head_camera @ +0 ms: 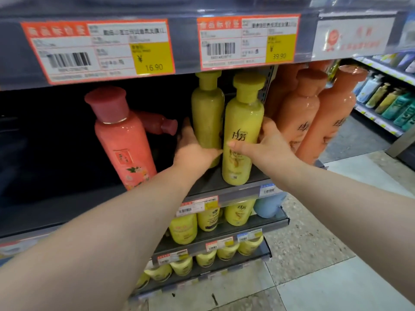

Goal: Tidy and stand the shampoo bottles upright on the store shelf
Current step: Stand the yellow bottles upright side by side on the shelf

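Head view centres on the front yellow bottle (pixel 243 131), which stands upright near the front edge of the shelf (pixel 208 182) with its label facing me. My right hand (pixel 268 143) grasps it from the right, thumb laid across the label and the other fingers wrapped round the far side (I see little more than their knuckles). Just behind it and to the left stands the rear yellow bottle (pixel 207 117), also upright; whether the two bottles touch I cannot tell. My left hand (pixel 193 147) holds that one, fingers curled round its left flank and thumb against its lower front.

Left of the pair, a pink bottle (pixel 122 140) stands at the shelf front. Behind it a second pink bottle (pixel 157 123) lies on its side, cap pointing right toward my left hand. To the right of the yellow pair, orange bottles (pixel 314 113) stand upright, packed close together.

On the rail above hang a 16.90 price tag (pixel 98 50) and a 39.90 price tag (pixel 248 41). The lower shelves (pixel 247 225) carry more small yellow bottles (pixel 183 228) and one pale blue bottle (pixel 268 205). Tiled floor (pixel 325 277) spreads to the right, and a far aisle shelf (pixel 377 118) holds assorted bottles.
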The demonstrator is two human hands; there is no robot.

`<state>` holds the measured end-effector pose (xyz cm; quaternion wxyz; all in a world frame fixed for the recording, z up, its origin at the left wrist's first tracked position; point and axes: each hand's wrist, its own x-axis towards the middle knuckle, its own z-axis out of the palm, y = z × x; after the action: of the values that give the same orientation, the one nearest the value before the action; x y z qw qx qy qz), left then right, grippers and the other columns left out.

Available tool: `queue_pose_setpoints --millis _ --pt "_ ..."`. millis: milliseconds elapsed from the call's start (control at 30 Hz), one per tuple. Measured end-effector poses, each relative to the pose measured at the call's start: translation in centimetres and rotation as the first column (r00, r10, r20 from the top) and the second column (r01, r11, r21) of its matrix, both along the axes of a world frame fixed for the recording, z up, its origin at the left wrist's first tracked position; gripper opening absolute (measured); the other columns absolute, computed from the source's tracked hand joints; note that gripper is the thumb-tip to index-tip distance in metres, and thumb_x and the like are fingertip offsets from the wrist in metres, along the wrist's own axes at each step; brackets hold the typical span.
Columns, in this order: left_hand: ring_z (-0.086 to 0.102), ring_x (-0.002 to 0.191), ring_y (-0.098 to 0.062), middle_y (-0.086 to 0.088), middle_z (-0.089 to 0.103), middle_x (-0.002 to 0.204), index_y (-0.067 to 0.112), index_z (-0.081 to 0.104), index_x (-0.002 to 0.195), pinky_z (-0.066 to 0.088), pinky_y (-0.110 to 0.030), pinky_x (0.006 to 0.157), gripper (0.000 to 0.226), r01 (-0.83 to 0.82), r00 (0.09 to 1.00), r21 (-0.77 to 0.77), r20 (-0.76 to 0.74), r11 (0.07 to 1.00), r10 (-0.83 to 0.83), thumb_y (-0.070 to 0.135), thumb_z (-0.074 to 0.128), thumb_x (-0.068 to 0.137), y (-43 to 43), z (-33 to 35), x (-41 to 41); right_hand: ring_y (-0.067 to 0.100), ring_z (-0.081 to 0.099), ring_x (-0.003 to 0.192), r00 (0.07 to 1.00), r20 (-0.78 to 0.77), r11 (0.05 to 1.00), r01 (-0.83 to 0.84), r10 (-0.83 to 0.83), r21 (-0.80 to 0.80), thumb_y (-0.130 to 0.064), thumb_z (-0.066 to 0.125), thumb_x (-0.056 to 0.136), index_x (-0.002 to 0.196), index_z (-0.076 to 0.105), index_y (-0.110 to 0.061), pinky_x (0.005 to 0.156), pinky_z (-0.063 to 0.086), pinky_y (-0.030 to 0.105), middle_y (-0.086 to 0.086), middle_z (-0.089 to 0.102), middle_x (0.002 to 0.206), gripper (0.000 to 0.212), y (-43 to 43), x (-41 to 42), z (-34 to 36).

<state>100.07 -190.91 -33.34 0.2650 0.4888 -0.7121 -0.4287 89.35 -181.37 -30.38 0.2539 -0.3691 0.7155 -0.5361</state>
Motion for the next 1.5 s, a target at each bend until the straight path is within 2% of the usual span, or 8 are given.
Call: queue_pose_setpoints --millis 167,367,500,633,800,1033,1200,1500 --pt "0.05 0.122 -0.03 -0.012 0.049 0.134 0.015 0.026 0.14 0.044 -0.041 0.101 0.09 -0.063 0.998 0.093 -0.015 0.994 0.064 0.025 0.079 0.069 -1.3 0.0 -0.9 0.004 0.056 0.091 0.998 0.036 0.998 -0.057 0.056 0.025 -0.025 0.073 0.075 0.133 0.037 -0.022 0.084 0.048 0.028 -0.013 0.057 0.097 0.068 0.2 -0.6 -1.0" --pt "0.056 0.105 -0.022 -0.004 0.054 0.11 0.013 0.04 0.129 0.048 -0.033 0.089 0.068 -0.093 0.989 0.043 -0.111 0.995 0.097 0.012 0.076 0.072 -0.8 -0.3 0.3 0.015 0.058 0.106 0.992 0.096 0.995 -0.085 0.08 0.049 -0.027 0.069 0.079 0.134 0.035 -0.02 0.095 0.048 0.036 -0.002 0.059 0.115 0.065 -0.3 -0.9 -1.6" --pt "0.057 0.111 -0.027 -0.006 0.057 0.121 0.014 0.035 0.134 0.049 -0.043 0.095 0.075 -0.077 0.978 0.084 -0.186 0.994 0.091 0.006 0.075 0.072 0.1 -1.3 2.3 0.01 0.057 0.102 0.984 0.136 0.99 -0.124 0.114 0.06 -0.027 0.068 0.08 0.136 0.032 -0.022 0.092 0.048 0.033 -0.011 0.058 0.104 0.067 -0.2 -1.1 -1.7" --pt "0.056 0.109 -0.021 -0.009 0.056 0.126 0.015 0.033 0.136 0.047 -0.036 0.092 0.073 0.022 0.967 0.156 -0.255 0.988 0.019 0.001 0.071 0.074 0.9 -1.5 3.4 0.013 0.056 0.105 0.991 0.069 0.989 -0.124 0.118 0.085 -0.019 0.078 0.07 0.138 0.025 -0.025 0.092 0.049 0.035 -0.007 0.058 0.109 0.086 -0.1 -0.7 -2.1" --pt "0.044 0.127 -0.027 -0.007 0.044 0.136 0.022 0.024 0.14 0.04 -0.046 0.106 0.108 -0.004 0.996 0.101 -0.086 0.995 0.012 0.037 0.083 0.051 1.2 -1.7 2.6 0.001 0.056 0.088 0.99 0.08 0.988 -0.123 0.116 0.089 -0.015 0.076 0.072 0.133 0.033 -0.023 0.084 0.053 0.035 -0.015 0.057 0.093 0.075 -0.8 -0.8 -2.5" --pt "0.058 0.109 -0.025 -0.005 0.059 0.117 0.015 0.031 0.132 0.048 -0.045 0.096 0.077 -0.021 0.988 0.074 -0.153 0.997 0.032 0.008 0.077 0.07 0.9 -1.8 3.4 0.009 0.057 0.093 0.983 0.112 0.979 -0.162 0.149 0.123 -0.016 0.073 0.076 0.132 0.036 -0.024 0.076 0.05 0.026 -0.015 0.056 0.096 0.067 -1.0 -1.0 -2.5" --pt "0.058 0.11 -0.022 -0.003 0.059 0.118 0.02 0.032 0.131 0.048 -0.043 0.098 0.08 0.026 0.987 0.086 -0.161 0.996 -0.012 0.017 0.08 0.067 1.6 -2.1 3.5 0.012 0.056 0.098 0.978 0.123 0.971 -0.188 0.171 0.146 -0.015 0.072 0.077 0.133 0.035 -0.025 0.075 0.048 0.025 -0.007 0.057 0.108 0.068 -1.1 -0.9 -2.4" --pt "0.057 0.11 -0.019 -0.006 0.059 0.124 0.021 0.029 0.137 0.045 -0.03 0.094 0.077 0.024 0.991 0.036 -0.132 0.999 -0.019 0.014 0.074 0.075 1.9 -2.4 3.7 0.019 0.056 0.112 0.976 0.038 0.952 -0.216 0.212 0.216 -0.017 0.073 0.076 0.133 0.034 -0.022 0.097 0.048 0.044 0.001 0.058 0.122 0.069 -1.2 -1.5 -2.1"
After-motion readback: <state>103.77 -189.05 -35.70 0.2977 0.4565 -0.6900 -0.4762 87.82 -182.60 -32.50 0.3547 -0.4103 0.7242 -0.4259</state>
